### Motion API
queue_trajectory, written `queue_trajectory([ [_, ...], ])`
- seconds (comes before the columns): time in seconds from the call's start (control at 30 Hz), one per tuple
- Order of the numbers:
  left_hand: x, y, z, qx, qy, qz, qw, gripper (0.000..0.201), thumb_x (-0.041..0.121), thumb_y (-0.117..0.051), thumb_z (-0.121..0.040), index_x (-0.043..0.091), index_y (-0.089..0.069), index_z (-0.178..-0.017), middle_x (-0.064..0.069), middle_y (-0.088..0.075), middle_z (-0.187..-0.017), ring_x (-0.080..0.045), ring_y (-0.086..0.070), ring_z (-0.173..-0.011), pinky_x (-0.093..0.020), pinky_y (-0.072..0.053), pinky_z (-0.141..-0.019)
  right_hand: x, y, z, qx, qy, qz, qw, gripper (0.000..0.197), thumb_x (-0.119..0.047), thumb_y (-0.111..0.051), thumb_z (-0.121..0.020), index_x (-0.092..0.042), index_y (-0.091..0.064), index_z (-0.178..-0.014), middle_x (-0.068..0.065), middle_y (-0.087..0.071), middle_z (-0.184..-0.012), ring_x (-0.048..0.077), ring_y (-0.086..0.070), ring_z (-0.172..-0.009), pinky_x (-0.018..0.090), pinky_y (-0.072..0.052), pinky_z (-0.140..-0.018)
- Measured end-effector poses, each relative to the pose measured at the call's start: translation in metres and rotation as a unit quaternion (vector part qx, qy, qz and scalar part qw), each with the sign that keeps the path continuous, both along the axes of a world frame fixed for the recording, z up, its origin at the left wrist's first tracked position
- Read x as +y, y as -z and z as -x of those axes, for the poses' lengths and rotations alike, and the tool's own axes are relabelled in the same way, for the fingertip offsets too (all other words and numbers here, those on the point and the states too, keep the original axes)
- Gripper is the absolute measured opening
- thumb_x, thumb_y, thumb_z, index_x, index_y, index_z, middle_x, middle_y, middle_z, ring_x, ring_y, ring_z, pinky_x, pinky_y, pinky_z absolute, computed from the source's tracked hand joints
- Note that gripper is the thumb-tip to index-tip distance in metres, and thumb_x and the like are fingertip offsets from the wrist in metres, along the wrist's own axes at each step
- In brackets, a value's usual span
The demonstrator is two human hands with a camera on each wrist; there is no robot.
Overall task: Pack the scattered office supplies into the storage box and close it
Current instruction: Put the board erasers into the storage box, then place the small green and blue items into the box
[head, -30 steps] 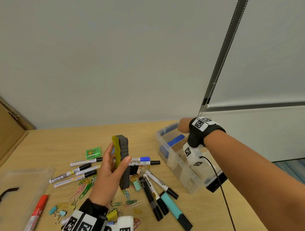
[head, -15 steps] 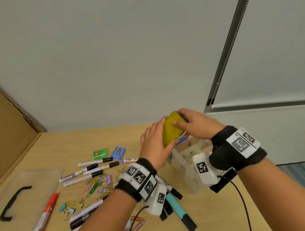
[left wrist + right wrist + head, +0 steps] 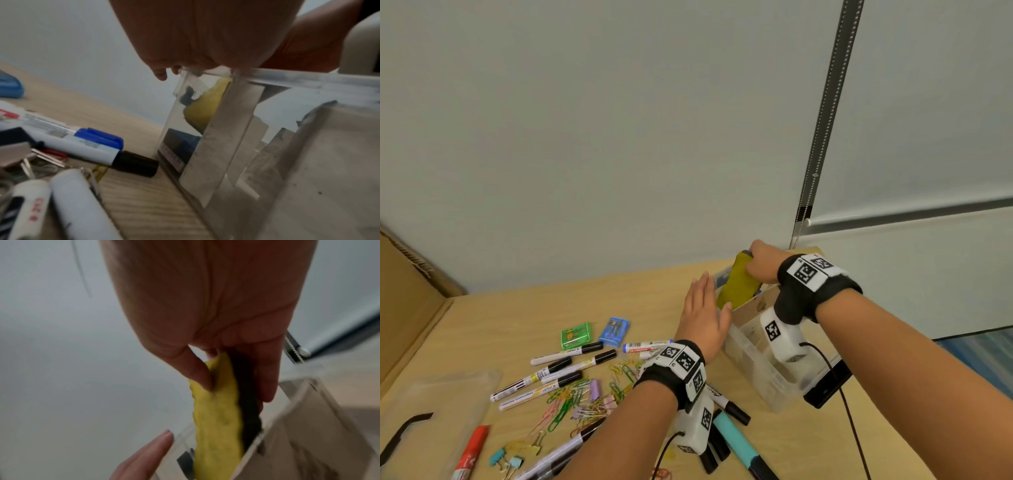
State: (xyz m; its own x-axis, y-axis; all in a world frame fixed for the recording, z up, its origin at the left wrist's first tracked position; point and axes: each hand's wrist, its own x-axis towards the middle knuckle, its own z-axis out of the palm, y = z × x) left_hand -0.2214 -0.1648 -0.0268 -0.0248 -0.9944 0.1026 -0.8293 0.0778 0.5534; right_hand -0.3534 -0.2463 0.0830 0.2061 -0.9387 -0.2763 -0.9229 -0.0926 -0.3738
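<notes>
right hand (image 3: 765, 265) grasps the eraser (image 3: 736, 286), its lower end inside the box (image 3: 763, 373). left hand (image 3: 705, 317), fingers straight, rests released against the box's near wall.

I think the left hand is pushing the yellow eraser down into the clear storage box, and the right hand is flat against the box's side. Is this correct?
Not quite: the hands are swapped. The right hand grips the yellow eraser and lowers it into the clear storage box, while the left hand is flat and open against the box's side. The head view shows it, and the right wrist view confirms the grip.
</notes>
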Motion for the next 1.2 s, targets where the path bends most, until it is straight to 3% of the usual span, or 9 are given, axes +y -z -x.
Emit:
queue_trajectory([
  [0.13,-0.001,0.004,-0.001,0.008,0.001,0.002,1.0,0.062,0.041,-0.023,-0.1,0.016,0.0,-0.152,0.002,0.006,-0.16,-0.015,0.01,-0.147,-0.034,-0.003,-0.121,-0.013,0.014,0.001,0.025,0.036,-0.014,0.999,0.037,-0.013,-0.052,-0.091,0.002,-0.053,-0.124,0.021,-0.056,-0.128,0.036,-0.054,-0.117,0.032,-0.04,-0.079],
  [0.27,-0.002,0.004,-0.001,0.008,0.004,0.002,1.0,0.062,0.042,-0.022,-0.1,0.017,0.001,-0.152,0.004,0.007,-0.16,-0.014,0.011,-0.147,-0.033,-0.002,-0.121,-0.012,0.016,-0.003,0.121,0.019,-0.004,0.992,0.032,-0.018,-0.053,-0.093,-0.003,-0.056,-0.121,0.016,-0.057,-0.128,0.031,-0.054,-0.119,0.036,-0.043,-0.096],
  [0.4,-0.001,0.006,0.0,0.012,-0.001,0.004,1.0,0.061,0.041,-0.024,-0.1,0.017,0.0,-0.152,0.005,0.006,-0.16,-0.015,0.009,-0.147,-0.034,-0.004,-0.121,-0.048,0.044,0.001,0.197,-0.034,-0.015,0.98,0.041,-0.027,-0.067,-0.074,-0.008,-0.062,-0.11,0.016,-0.062,-0.121,0.035,-0.061,-0.107,0.05,-0.051,-0.091],
  [0.53,-0.002,0.005,0.0,0.005,-0.004,-0.002,1.0,0.061,0.041,-0.024,-0.1,0.018,0.001,-0.152,0.006,0.007,-0.16,-0.016,0.007,-0.147,-0.035,-0.005,-0.121,-0.008,0.012,-0.004,0.245,-0.064,-0.044,0.967,0.068,-0.027,-0.068,-0.083,-0.003,-0.039,-0.139,0.016,-0.041,-0.142,0.035,-0.042,-0.13,0.048,-0.038,-0.106],
  [0.77,-0.002,0.002,0.0,-0.028,-0.012,-0.024,0.999,0.062,0.043,-0.022,-0.1,0.018,0.0,-0.152,0.004,0.006,-0.16,-0.019,0.004,-0.147,-0.039,-0.008,-0.121,0.004,0.003,-0.006,0.294,-0.081,-0.081,0.949,0.089,-0.038,-0.074,-0.076,-0.01,-0.028,-0.147,0.014,-0.036,-0.147,0.031,-0.041,-0.132,0.047,-0.039,-0.106],
  [0.87,-0.003,-0.001,0.001,-0.037,-0.016,-0.035,0.999,0.062,0.042,-0.023,-0.099,0.017,-0.001,-0.152,0.003,0.005,-0.16,-0.02,0.001,-0.147,-0.04,-0.01,-0.121,-0.039,0.039,-0.004,0.264,-0.134,-0.046,0.954,0.071,-0.038,-0.07,-0.076,-0.009,-0.046,-0.136,0.01,-0.054,-0.125,0.029,-0.055,-0.114,0.043,-0.045,-0.1],
  [0.93,-0.003,-0.004,0.001,-0.046,-0.015,-0.043,0.998,0.063,0.042,-0.023,-0.099,0.017,-0.001,-0.152,0.003,0.005,-0.16,-0.02,-0.001,-0.147,-0.04,-0.011,-0.12,-0.047,0.049,-0.006,0.214,-0.118,-0.034,0.969,0.048,-0.035,-0.057,-0.088,-0.008,-0.053,-0.128,0.009,-0.056,-0.13,0.027,-0.056,-0.115,0.039,-0.045,-0.099],
  [1.03,-0.003,-0.013,-0.002,-0.073,-0.003,-0.06,0.996,0.064,0.046,-0.026,-0.098,0.019,-0.003,-0.152,0.003,0.006,-0.16,-0.022,-0.003,-0.147,-0.043,-0.015,-0.119,0.018,-0.001,-0.012,0.106,-0.095,0.008,0.99,0.035,-0.025,-0.042,-0.097,-0.006,-0.056,-0.123,0.01,-0.058,-0.126,0.028,-0.057,-0.113,0.035,-0.044,-0.095],
  [1.2,0.02,-0.03,-0.025,-0.048,0.007,0.002,0.999,0.063,0.047,-0.033,-0.097,0.028,-0.008,-0.15,0.005,0.002,-0.159,-0.023,-0.009,-0.144,-0.043,-0.022,-0.115,0.069,-0.011,-0.016,-0.016,-0.089,0.084,0.992,0.039,-0.034,-0.043,-0.093,-0.019,-0.054,-0.127,0.006,-0.059,-0.127,0.024,-0.057,-0.112,0.041,-0.047,-0.096],
])
